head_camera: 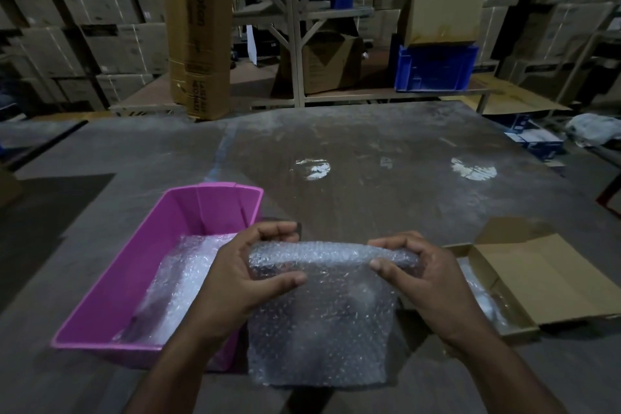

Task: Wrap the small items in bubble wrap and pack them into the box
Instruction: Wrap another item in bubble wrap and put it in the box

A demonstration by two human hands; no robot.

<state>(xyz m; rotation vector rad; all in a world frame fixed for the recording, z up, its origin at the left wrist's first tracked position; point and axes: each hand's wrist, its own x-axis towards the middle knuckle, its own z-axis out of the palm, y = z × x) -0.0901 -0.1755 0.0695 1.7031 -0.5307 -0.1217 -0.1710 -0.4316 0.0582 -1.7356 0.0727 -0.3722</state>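
A sheet of bubble wrap [322, 329] lies in front of me, its far edge rolled into a tube over a dark item that is mostly hidden. My left hand [235, 276] grips the roll's left end, and my right hand [423, 279] grips its right end. To the left stands a pink plastic bin [141, 265] holding more bubble wrap [174, 286]. At the right, an open cardboard box [537, 282] holds a bubble-wrapped bundle [480, 296].
The grey table [369, 161] stretches ahead with two light reflections on it. Beyond it stand a tall cardboard carton [198, 30], metal racking, a blue crate [437, 67] and stacked cartons. The table's right edge drops off near boxes on the floor.
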